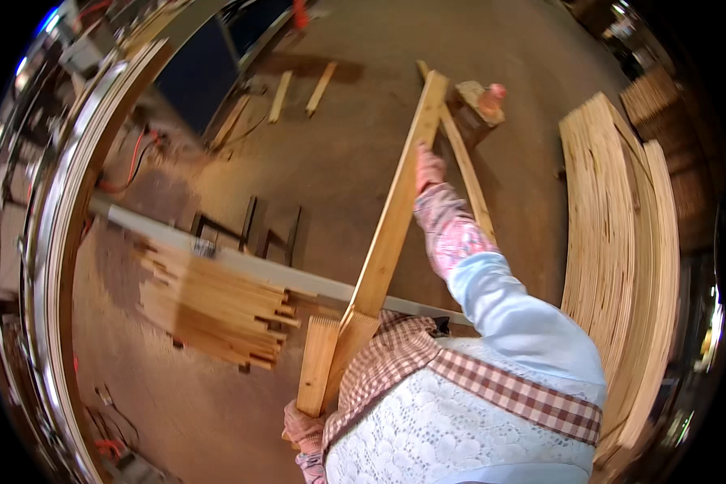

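A long wooden board (399, 198) slants up in front of me. My right hand (429, 169), in a pinkish glove with a patterned sleeve cover, is closed on its right edge near the far end. By my left hip, my left hand (302, 427), also gloved, grips the lower end of a shorter board (319, 363) with a toothed top end. Another piece of wood (353, 337) lies just behind that board and meets the long board's near end; whether they are joined I cannot tell. The left fingers are partly hidden.
A stack of boards (597, 218) stands at right. On the left, narrow boards (210, 302) lie beside a grey metal rail (258, 266). Past the long board are a thin strip (468, 165) and a block (472, 113) with a pinkish bottle (492, 98). Loose strips (281, 97) lie on the floor.
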{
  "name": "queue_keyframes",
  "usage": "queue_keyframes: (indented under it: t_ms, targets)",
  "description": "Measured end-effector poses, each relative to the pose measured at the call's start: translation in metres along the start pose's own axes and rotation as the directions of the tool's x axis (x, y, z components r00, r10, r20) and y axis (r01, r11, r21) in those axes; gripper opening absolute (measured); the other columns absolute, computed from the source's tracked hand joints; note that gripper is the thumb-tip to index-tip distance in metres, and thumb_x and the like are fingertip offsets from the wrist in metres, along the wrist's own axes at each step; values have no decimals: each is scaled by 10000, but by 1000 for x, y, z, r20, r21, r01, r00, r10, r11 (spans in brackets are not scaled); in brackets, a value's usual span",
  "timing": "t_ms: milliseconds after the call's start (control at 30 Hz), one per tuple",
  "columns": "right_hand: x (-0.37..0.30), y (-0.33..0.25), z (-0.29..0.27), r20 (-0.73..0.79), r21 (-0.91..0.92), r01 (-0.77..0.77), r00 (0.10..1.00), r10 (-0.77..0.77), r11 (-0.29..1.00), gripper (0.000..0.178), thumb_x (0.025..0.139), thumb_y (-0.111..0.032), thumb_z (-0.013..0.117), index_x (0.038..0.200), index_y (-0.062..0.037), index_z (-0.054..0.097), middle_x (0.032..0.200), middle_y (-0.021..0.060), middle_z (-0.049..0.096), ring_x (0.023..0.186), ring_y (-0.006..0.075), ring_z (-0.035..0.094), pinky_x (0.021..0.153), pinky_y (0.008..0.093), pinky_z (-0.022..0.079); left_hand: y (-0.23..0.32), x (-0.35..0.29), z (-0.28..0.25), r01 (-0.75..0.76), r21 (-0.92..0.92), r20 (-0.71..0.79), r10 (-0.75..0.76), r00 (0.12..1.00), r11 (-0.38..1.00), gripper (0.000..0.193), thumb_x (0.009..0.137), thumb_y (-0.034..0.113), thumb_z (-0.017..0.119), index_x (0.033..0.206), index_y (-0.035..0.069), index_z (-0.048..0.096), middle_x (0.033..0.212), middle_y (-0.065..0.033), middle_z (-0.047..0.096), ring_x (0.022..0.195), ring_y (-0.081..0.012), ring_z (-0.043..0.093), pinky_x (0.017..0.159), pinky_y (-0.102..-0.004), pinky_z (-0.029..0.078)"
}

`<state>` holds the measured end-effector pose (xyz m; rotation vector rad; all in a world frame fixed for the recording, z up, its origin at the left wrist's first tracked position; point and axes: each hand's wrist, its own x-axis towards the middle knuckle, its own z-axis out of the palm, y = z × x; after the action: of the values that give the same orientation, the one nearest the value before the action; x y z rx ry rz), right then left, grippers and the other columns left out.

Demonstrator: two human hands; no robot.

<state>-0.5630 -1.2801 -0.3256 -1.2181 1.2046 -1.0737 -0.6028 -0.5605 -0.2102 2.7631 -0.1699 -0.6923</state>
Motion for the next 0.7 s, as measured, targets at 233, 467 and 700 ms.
queue_keyframes:
  t_ms: [233,467,700]
  targets:
    - [-128,-200,36,327,510,-237,943,69,827,648,824,-481,783,1297,-82,591,1116,78,653,989,250,629,890,390,534,8,-50,-17,-84,16,-223,85,971,996,576,668,251,842,1144,74,570,1041,-178,646,936,-414,636,791,-500,524]
    - [-246,-324,74,732,656,-400,543,-411,639,750,897,-545,659,1372,15,506,1230,178,655,964,304,697,879,421,586,10,-78,8,134,-165,-145,-159,977,977,690,616,284,900,1202,112,577,1087,-132,662,947,-384,670,789,-447,564]
    - [-265,-380,119,756,623,-343,494,-429,704,566,949,-458,651,1213,39,594,1055,130,713,863,234,708,842,414,592,21,-101,15,-88,-360,-407,-71,911,929,686,647,296,910,1228,152,575,1112,-105,671,952,-326,692,796,-412,568]
